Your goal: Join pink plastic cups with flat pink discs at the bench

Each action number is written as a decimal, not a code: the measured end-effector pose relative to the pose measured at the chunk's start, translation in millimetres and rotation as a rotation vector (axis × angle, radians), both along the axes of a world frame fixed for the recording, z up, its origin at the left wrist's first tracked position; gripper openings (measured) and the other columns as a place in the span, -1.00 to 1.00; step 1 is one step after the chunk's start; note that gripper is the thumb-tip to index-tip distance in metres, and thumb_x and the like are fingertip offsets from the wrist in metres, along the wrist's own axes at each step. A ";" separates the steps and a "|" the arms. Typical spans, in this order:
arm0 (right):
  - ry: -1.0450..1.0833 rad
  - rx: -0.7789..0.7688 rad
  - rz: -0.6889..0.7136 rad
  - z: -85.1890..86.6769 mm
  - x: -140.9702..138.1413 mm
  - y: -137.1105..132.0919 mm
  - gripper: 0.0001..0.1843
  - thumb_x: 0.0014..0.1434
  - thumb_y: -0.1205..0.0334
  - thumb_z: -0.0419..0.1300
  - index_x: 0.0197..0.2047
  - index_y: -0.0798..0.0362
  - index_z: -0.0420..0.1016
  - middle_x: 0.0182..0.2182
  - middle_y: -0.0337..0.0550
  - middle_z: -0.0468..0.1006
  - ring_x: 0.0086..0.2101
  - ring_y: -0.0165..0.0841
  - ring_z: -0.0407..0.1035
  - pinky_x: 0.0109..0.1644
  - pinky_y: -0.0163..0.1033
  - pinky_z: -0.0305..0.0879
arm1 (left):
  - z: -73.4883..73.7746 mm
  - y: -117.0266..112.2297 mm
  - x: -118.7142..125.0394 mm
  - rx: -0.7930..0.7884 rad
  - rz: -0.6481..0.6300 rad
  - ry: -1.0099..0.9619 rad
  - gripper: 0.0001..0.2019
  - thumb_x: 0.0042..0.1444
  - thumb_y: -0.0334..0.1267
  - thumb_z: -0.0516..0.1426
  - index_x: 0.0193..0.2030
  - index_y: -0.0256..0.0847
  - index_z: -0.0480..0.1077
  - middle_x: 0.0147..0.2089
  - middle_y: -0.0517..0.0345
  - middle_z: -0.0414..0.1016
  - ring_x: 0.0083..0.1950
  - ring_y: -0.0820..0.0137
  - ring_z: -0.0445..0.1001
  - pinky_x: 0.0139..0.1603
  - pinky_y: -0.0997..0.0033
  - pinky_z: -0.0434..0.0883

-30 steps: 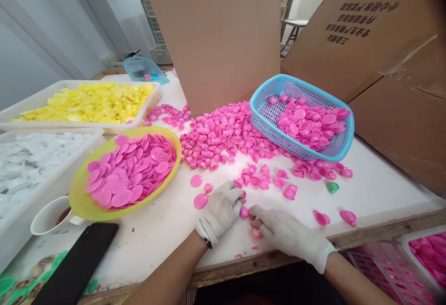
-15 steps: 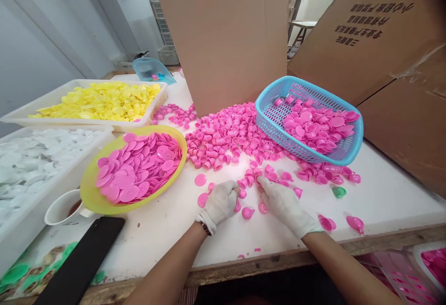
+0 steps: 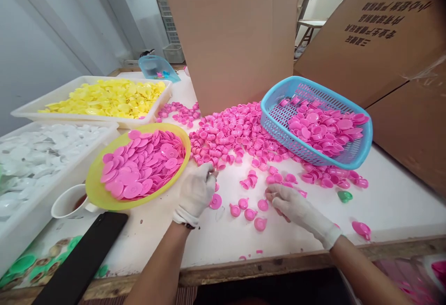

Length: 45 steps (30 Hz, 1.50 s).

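Note:
My left hand (image 3: 195, 191), in a white glove, is curled with fingertips pinched near the rim of the yellow bowl (image 3: 93, 188), which holds flat pink discs (image 3: 142, 163); what it pinches is hidden. My right hand (image 3: 295, 206), also gloved, rests low on the white table (image 3: 393, 203) with fingers bent over small pink cups (image 3: 245, 211) scattered in front of it. A large heap of pink cups (image 3: 230, 133) lies beyond both hands. A blue basket (image 3: 275, 121) with pink pieces sits tilted at the right.
White trays of yellow discs (image 3: 104, 98) and white discs (image 3: 38, 149) stand at the left. A mug (image 3: 66, 202) and a black phone (image 3: 81, 268) lie near the front left. Cardboard boxes (image 3: 230, 31) wall the back and right. A green cup (image 3: 344, 196) lies alone.
My left hand has moved up and left toward the yellow bowl. My right hand has drawn back toward me, leaving a few pink cups on the table between the hands.

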State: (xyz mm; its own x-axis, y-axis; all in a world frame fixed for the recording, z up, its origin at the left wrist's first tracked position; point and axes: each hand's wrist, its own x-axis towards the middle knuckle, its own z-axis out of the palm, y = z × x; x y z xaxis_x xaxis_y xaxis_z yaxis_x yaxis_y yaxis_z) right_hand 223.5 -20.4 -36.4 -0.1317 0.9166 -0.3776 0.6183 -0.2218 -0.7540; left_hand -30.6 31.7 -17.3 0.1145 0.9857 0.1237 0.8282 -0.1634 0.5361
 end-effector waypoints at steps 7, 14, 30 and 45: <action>-0.429 0.544 0.182 -11.5 -26.2 29.4 -0.58 0.11 0.48 -0.03 0.01 0.01 0.39 -0.23 -0.10 0.45 -0.27 -0.34 0.36 -0.27 -0.32 0.21 | -2.7 0.2 -5.9 -0.184 -0.114 0.237 -0.88 0.02 -0.28 0.17 -0.29 -0.23 0.36 -0.28 0.11 0.40 -0.32 0.39 0.36 -0.29 0.43 0.26; -0.611 0.565 0.277 -16.1 -28.6 29.2 -0.69 0.19 0.47 -0.03 -0.10 0.00 0.42 -0.29 -0.13 0.39 -0.41 -0.40 0.29 -0.43 -0.35 0.11 | -18.4 -3.7 26.7 -0.056 -0.289 0.171 -0.90 0.15 -0.40 0.01 -0.28 -0.20 0.34 -0.22 0.12 0.37 -0.24 0.40 0.35 -0.23 0.42 0.29; -0.532 0.522 0.344 5.9 0.7 8.7 -0.79 0.11 0.46 0.02 -0.25 0.06 0.42 -0.26 -0.08 0.45 -0.25 -0.29 0.34 -0.22 -0.25 0.22 | -5.7 21.4 67.9 -0.100 -0.431 0.246 -0.84 0.12 -0.23 0.04 -0.30 -0.22 0.41 -0.35 0.10 0.46 -0.34 0.34 0.40 -0.35 0.37 0.23; -0.309 0.290 0.127 -6.1 -27.6 54.2 -0.82 0.10 0.41 -0.07 -0.38 0.05 0.33 -0.46 -0.21 0.44 -0.44 -0.40 0.31 -0.36 -0.33 0.16 | -11.7 -2.0 11.4 0.155 -0.401 -0.010 -0.82 0.14 -0.44 0.01 -0.23 -0.23 0.42 -0.20 0.07 0.44 -0.14 0.34 0.37 -0.09 0.33 0.31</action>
State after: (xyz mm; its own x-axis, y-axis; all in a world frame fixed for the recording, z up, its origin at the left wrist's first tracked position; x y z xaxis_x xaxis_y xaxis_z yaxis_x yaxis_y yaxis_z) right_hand 195.9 33.8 -42.5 -0.1712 0.9742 -0.1467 0.8332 0.0637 -0.5493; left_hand -19.2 29.7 -29.0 0.4832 0.8330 0.2696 0.6772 -0.5507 0.4880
